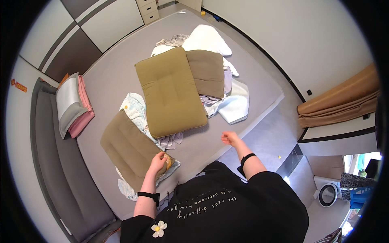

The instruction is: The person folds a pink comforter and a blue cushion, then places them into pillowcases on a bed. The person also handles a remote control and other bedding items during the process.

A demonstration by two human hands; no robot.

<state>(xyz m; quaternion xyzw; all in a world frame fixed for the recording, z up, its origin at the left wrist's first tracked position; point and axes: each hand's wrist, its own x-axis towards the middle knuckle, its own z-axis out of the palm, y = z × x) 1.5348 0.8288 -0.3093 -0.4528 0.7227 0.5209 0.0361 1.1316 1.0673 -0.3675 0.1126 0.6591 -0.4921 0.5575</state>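
My left hand (158, 162) is over the near right corner of a brown cushion (129, 146), its fingers loosely bent and no clear grip visible. Next to it shows a strip of yellow patterned cloth (169, 163). My right hand (229, 138) hovers near the bed's front edge, fingers half curled and holding nothing. Ahead of both hands, a large olive cushion (170, 93) lies flat, partly over another brown cushion (208, 75). White printed bedding (135, 106) sticks out from beneath the near left cushion.
A light grey mattress (109, 77) carries everything. White bedding (206, 39) and a pale blue folded piece (236, 103) lie beyond. A pink folded quilt (84, 109) sits by the grey headboard (60, 154). Tiled floor (263, 139) and a brown curtain (340, 101) are at right.
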